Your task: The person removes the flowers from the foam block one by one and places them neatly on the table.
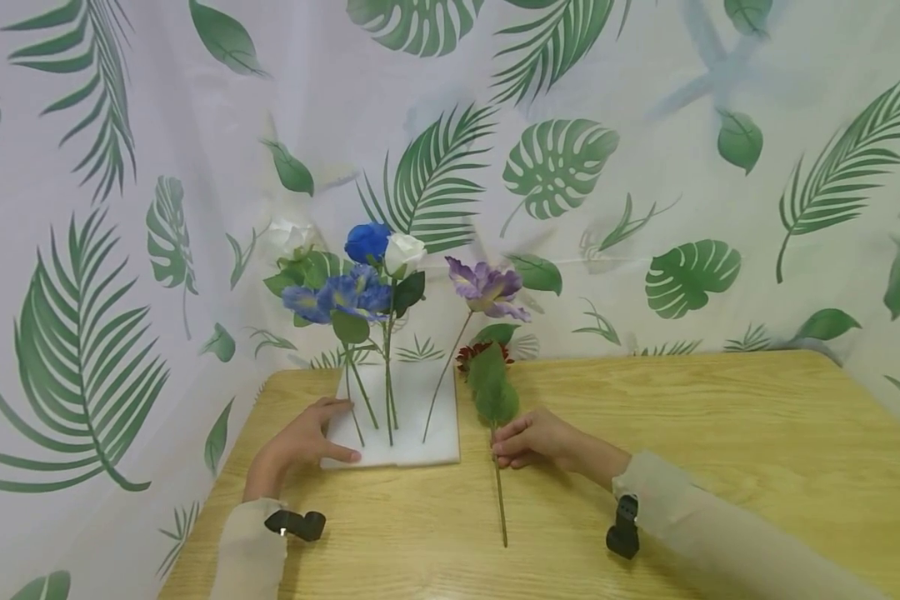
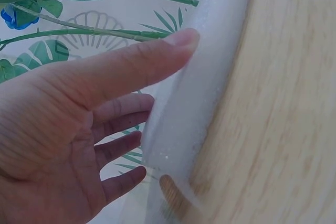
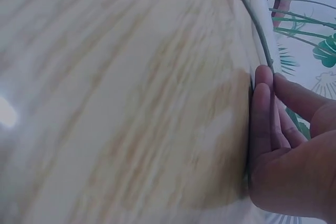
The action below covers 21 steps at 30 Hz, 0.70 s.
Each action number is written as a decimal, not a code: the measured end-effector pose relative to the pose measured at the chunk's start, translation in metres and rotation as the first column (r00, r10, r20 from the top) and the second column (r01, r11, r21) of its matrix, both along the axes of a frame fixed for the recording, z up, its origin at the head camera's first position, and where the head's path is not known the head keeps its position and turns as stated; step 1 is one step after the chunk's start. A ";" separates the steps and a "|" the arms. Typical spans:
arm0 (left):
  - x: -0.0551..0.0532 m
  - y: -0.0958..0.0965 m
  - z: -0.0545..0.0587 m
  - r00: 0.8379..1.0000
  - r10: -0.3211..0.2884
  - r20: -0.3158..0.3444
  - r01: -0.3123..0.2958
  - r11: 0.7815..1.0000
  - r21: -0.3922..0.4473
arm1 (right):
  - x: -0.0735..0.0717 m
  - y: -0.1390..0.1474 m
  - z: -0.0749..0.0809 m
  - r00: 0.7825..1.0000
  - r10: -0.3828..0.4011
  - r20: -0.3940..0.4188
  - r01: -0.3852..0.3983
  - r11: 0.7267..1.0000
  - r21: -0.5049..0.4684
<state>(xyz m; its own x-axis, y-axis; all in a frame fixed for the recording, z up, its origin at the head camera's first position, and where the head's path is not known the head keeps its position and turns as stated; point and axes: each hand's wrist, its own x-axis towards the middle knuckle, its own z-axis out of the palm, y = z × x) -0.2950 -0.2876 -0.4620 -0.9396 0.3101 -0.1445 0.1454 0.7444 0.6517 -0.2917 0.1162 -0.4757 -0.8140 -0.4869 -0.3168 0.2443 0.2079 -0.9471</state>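
Observation:
A white foam board (image 1: 420, 451) lies on the table with several artificial flowers standing in it. Blue iris-like blooms (image 1: 348, 292), a blue rose (image 1: 367, 242), a white rose (image 1: 404, 253) and a purple flower (image 1: 487, 287) top their stems. My left hand (image 1: 307, 440) rests at the board's left side, thumb on its front part, fingers spread and fairly straight. To the right of the board, my right hand (image 1: 532, 439) pinches the stem of a dark red flower (image 1: 465, 357) between thumb and fingers. Green leaves (image 1: 495, 387) partly hide that bloom; its bare stem end points toward me.
The wooden table (image 1: 682, 433) reaches far to the right. Behind it hangs a white leaf-print cloth (image 1: 622, 167), which also covers the left side. A pale white flower (image 1: 292, 237) shows behind the blue blooms. Black wrist straps (image 1: 624, 527) sit over both sleeves.

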 end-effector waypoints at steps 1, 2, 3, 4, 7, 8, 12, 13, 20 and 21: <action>0.000 0.000 0.000 1.000 -0.001 0.001 0.001 1.000 -0.003 | 0.001 0.000 -0.001 1.000 0.004 0.002 -0.004 1.000 -0.003; 0.001 0.000 0.000 1.000 -0.002 0.000 0.002 1.000 -0.005 | 0.001 0.001 -0.001 1.000 0.008 0.003 -0.008 1.000 -0.006; 0.001 0.000 0.000 1.000 -0.002 -0.001 0.002 1.000 -0.005 | 0.001 0.001 -0.001 1.000 0.012 0.005 -0.012 1.000 -0.008; 0.001 0.000 0.000 1.000 -0.002 -0.002 0.002 1.000 -0.005 | 0.001 0.001 -0.001 1.000 0.015 0.005 -0.015 1.000 -0.008; 0.002 0.000 0.001 1.000 -0.006 -0.009 0.006 1.000 -0.012 | 0.000 0.002 -0.002 1.000 0.027 0.004 -0.027 1.000 -0.008; 0.002 0.000 0.000 1.000 -0.007 -0.009 0.007 1.000 -0.012 | 0.000 0.002 -0.002 1.000 0.030 0.005 -0.030 1.000 -0.007; 0.002 -0.001 0.000 1.000 -0.002 -0.004 0.002 1.000 -0.017 | -0.002 0.002 -0.004 0.999 0.041 0.005 -0.041 0.999 -0.002; 0.002 -0.001 0.000 1.000 -0.001 -0.004 0.001 1.000 -0.017 | -0.003 0.002 -0.004 0.999 0.043 0.006 -0.043 0.999 -0.001; 0.001 -0.002 0.000 1.000 -0.013 -0.014 0.013 1.000 -0.005 | -0.005 0.003 -0.004 0.998 0.050 0.028 -0.050 0.999 -0.007; 0.001 -0.002 0.000 1.000 -0.015 -0.016 0.015 1.000 -0.002 | -0.005 0.003 -0.004 0.998 0.053 0.029 -0.052 0.999 -0.005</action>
